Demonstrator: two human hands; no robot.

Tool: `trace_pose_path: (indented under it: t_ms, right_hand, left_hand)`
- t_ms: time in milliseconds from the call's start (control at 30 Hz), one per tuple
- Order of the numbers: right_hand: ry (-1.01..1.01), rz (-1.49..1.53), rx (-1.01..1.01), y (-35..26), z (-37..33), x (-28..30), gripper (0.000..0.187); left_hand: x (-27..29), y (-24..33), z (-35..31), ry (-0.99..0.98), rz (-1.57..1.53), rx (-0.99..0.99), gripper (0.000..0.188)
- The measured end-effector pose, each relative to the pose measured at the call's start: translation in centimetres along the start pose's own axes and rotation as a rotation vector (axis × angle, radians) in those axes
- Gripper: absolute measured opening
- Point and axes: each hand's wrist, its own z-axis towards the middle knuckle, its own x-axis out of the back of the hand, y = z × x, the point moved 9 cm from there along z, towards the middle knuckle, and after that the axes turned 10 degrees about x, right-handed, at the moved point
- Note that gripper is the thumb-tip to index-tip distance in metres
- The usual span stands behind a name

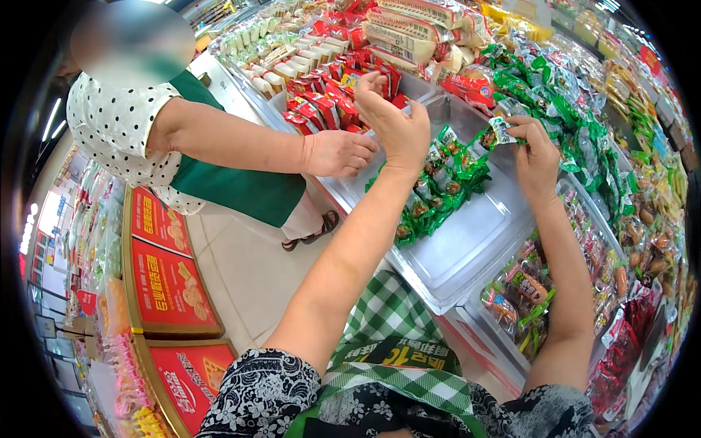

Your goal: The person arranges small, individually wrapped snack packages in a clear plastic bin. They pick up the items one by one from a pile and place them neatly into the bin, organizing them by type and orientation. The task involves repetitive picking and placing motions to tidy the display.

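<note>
My right hand (537,159) pinches a small wrapped snack packet (483,141) with green ends, over the far side of a clear plastic tray (467,252). My left hand (398,131) is raised above the tray's left side. Its thumb stands apart from its loosely bent fingers, and I see nothing in it. Several more green-ended snack packets (444,182) lie in a slanting band across the tray, with bare plastic on their near side. A co-worker's hand (342,153) is close to my left wrist, at the tray's left edge.
Red snack packets (325,102) fill the bin beyond. Green packets (577,139) are heaped to the far right. A bin of mixed wrapped snacks (527,285) adjoins the tray. The co-worker's green apron (219,175) is at the left, near red display panels (171,285).
</note>
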Motion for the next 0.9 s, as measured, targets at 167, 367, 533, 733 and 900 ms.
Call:
trace_pose_path:
  t_ms: [167,367,533,733,900]
  right_hand:
    - [-0.019,0.006,-0.038,0.2,-0.3,0.0,0.026]
    - [0.0,-0.033,0.032,0.1,0.0,0.2,0.026]
    - [-0.01,-0.025,0.0,0.1,0.1,0.1,0.023]
    - [-0.029,-0.018,-0.003,-0.3,0.3,0.2,0.022]
    - [-0.012,-0.026,-0.013,-0.2,0.3,0.5,0.022]
  left_hand:
    - [2.1,-2.6,0.9,0.187,0.075,0.14,0.067]
    - [0.6,-5.4,0.3,0.104,0.009,0.365,0.062]
    - [-5.2,-6.5,-3.0,-0.429,0.026,0.43,0.059]
    - [-8.0,-4.8,-7.7,-0.843,0.317,0.254,0.064]
    - [-6.4,-3.9,-4.7,-0.582,0.048,0.262,0.055]
